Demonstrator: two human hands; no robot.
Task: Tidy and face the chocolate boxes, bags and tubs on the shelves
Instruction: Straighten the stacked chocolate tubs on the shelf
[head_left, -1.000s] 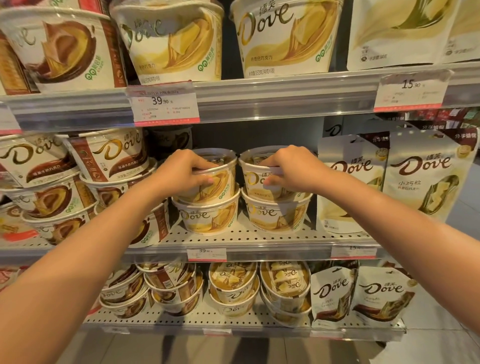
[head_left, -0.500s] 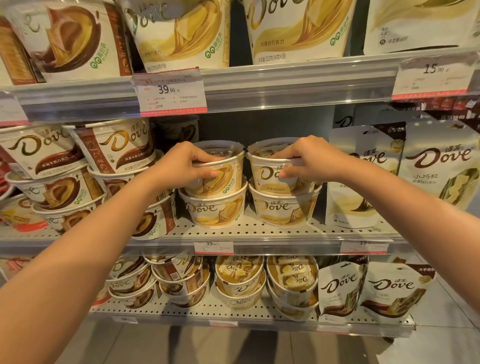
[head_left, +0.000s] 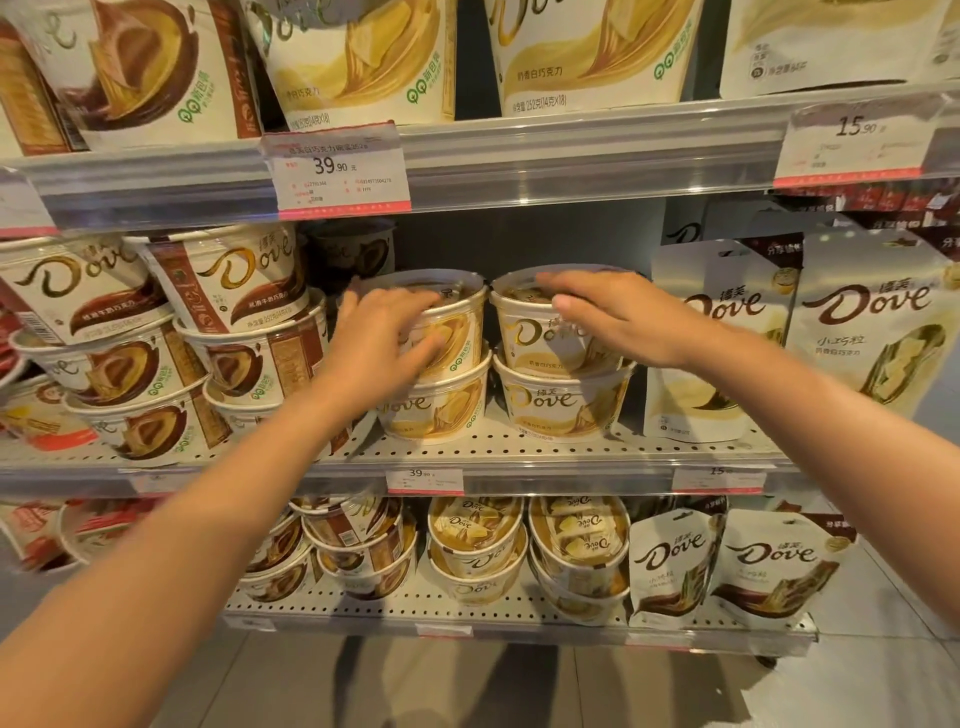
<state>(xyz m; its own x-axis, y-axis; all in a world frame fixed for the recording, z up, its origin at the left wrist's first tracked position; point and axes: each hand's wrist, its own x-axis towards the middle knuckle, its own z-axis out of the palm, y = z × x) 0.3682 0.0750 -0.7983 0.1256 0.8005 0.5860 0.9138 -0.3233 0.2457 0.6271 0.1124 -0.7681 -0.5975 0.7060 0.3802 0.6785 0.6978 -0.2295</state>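
Upper tubs (head_left: 452, 332): cream, gold swirl, gold-brown lettering. Left tubs (head_left: 228, 280): white with brown swirl. Bags (head_left: 872, 332): white, brown script. Shelf (head_left: 519, 452): pale grey, dotted perforations. Price tag (head_left: 337, 166): white, pink-red edge.

Top shelf (head_left: 571, 150): large tubs in a row, a bag at far right; price tag (head_left: 337, 169) on its front rail, left of centre.
Middle shelf (head_left: 519, 457), left: stacked milk-chocolate tubs (head_left: 228, 291), three high.
Middle shelf, centre: two stacks of white-chocolate tubs side by side, two high; left upper tub (head_left: 441, 322) touches right upper tub (head_left: 540, 332) at the rims.
Left hand (head_left: 379, 343): on the left upper tub, fingers over its rim and front.
Right hand (head_left: 618, 317): on the lid and front of the right upper tub.
Middle shelf, right: standing Dove bags (head_left: 872, 332), just beside the right stack.
Bottom shelf (head_left: 519, 618): stacked tubs at left and centre, bags at right.
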